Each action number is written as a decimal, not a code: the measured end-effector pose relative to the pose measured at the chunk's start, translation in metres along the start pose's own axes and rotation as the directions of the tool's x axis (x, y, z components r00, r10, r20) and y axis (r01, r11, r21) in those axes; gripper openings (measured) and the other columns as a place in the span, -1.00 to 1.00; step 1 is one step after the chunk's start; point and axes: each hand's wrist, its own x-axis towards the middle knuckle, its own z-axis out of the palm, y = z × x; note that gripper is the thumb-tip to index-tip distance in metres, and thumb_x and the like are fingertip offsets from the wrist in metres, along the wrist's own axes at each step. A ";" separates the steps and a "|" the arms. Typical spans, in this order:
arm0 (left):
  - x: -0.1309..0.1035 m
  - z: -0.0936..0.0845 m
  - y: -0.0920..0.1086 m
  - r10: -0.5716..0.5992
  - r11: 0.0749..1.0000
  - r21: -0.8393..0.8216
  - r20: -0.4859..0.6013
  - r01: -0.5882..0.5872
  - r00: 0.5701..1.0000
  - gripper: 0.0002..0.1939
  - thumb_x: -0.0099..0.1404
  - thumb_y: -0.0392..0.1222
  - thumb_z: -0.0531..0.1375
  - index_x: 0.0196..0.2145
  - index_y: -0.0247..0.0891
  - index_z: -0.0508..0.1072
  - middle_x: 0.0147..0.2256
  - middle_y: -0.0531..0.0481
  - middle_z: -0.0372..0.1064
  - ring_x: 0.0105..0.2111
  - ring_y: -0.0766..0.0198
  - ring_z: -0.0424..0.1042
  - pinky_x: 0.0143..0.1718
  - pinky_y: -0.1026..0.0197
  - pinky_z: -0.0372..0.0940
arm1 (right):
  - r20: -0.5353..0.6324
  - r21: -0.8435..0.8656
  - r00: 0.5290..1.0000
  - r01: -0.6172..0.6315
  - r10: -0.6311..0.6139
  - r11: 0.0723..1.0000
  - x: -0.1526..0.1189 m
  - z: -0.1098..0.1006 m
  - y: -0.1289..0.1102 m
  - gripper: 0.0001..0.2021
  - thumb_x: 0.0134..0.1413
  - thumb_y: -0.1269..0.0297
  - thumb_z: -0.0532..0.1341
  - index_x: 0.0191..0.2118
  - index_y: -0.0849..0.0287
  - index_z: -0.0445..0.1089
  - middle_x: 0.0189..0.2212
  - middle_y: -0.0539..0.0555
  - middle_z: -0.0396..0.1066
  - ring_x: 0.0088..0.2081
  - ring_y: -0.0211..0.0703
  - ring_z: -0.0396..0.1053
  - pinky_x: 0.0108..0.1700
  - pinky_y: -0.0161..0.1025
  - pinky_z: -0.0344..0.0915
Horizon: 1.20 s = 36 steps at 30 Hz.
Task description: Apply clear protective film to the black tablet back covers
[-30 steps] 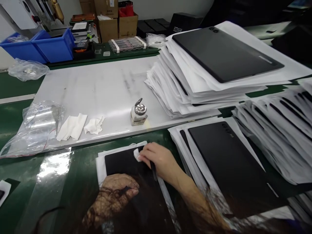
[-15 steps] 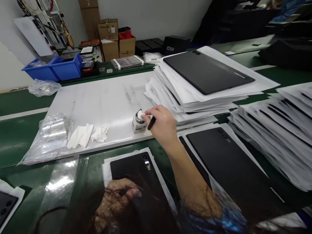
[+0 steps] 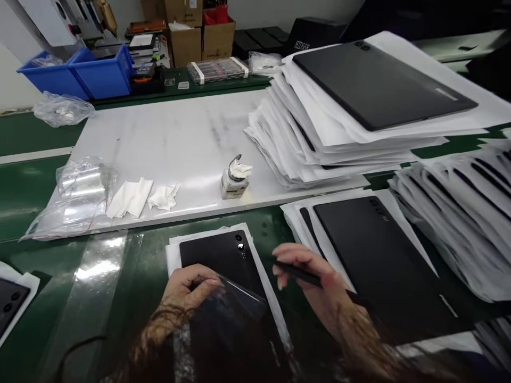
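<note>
"What do we record at left?"

"We find the left hand (image 3: 191, 290) with its grip pinching clear film (image 3: 244, 293), edge now raised over the tablet (image 3: 215, 251) on the worktop (image 3: 154, 276)."

"And rightward?"

"We note the white wipe (image 3: 240, 169) left atop the bottle (image 3: 235, 188); the right hand (image 3: 315, 282) has withdrawn, grip loosely holding a dark stick (image 3: 297, 273)."

The bottle (image 3: 235, 186) stands on the board (image 3: 175, 143), behind the tablet (image 3: 219, 255).
</note>
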 end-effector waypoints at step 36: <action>-0.003 0.001 0.003 0.045 0.978 0.201 0.034 -0.051 0.998 -0.88 0.15 -0.17 0.23 -0.46 -0.12 0.59 -0.53 -0.02 0.58 -0.52 0.10 0.55 -0.50 0.24 0.43 | 0.157 0.014 0.986 -0.052 0.050 0.999 -0.023 0.002 0.005 -0.72 0.44 -0.02 0.66 -0.28 -0.07 0.76 -0.33 0.11 0.72 -0.36 0.03 0.65 -0.26 -0.02 0.71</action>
